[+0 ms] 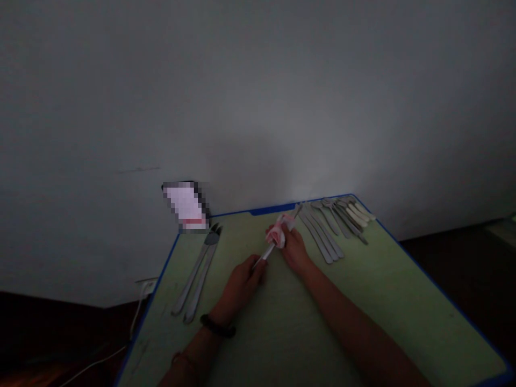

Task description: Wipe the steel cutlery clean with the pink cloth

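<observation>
My left hand (246,274) is closed on the near end of a long, thin silver piece of cutlery (266,251), held at a slant above the table. My right hand (294,247) grips a crumpled pink-and-white cloth (276,235) wrapped around the middle of that piece. Its narrow far end sticks out beyond the cloth, and its exact kind cannot be made out. Just right of my right hand lie several long silver utensils (322,236) side by side. Two long-handled spoon-like utensils (201,274) rest on the table to the left of my left hand.
Spoons (334,215) and pale-handled pieces (357,214) lie at the table's far right. A phone-like device with a blurred screen (185,204) leans at the back left corner. The green table (282,333) has a blue edge and stands against a grey wall (258,107).
</observation>
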`<state>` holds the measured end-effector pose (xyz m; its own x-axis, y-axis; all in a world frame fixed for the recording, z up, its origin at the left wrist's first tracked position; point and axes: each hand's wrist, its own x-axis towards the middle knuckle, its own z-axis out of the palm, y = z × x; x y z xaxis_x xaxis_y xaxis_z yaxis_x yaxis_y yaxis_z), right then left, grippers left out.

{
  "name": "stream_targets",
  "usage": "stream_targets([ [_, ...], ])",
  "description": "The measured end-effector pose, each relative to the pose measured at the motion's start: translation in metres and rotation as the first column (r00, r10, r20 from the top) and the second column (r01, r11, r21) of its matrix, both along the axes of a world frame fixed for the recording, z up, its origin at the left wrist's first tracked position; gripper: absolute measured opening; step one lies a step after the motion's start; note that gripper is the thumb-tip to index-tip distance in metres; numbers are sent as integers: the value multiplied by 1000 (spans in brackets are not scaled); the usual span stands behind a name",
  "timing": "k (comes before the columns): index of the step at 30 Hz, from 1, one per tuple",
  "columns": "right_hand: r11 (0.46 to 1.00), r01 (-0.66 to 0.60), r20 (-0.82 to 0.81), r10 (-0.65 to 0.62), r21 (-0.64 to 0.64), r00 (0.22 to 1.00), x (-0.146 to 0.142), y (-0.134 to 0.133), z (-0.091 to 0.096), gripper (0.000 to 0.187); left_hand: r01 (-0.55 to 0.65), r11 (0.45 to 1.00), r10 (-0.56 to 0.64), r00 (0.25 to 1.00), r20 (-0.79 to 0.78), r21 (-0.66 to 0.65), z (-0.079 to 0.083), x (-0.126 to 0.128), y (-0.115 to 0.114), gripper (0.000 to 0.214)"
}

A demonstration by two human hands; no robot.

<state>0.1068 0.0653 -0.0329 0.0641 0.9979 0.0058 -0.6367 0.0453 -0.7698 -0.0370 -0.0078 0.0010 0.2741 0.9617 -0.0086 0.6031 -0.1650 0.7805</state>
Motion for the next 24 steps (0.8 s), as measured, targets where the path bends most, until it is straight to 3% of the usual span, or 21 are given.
stream_targets([
  [4,997,-79,37,80,-19,996,-2,-4,-2,32,-4,1000,6,997,-82,24,-1,1,0,30],
  [10,993,-85,-16,84,-87,996,-1,1,2,19,39,999,-37,986,-160,10,-1,0,-1,27],
  [17,979,-125,-111,108,-162,988,-1,-1,9,19,81,996,-69,972,-224,41,-3,0,-1,29],
  [24,966,-218,-203,188,-136,961,1,0,13,21,113,992,-95,966,-240,61,-5,-2,-1,30],
])
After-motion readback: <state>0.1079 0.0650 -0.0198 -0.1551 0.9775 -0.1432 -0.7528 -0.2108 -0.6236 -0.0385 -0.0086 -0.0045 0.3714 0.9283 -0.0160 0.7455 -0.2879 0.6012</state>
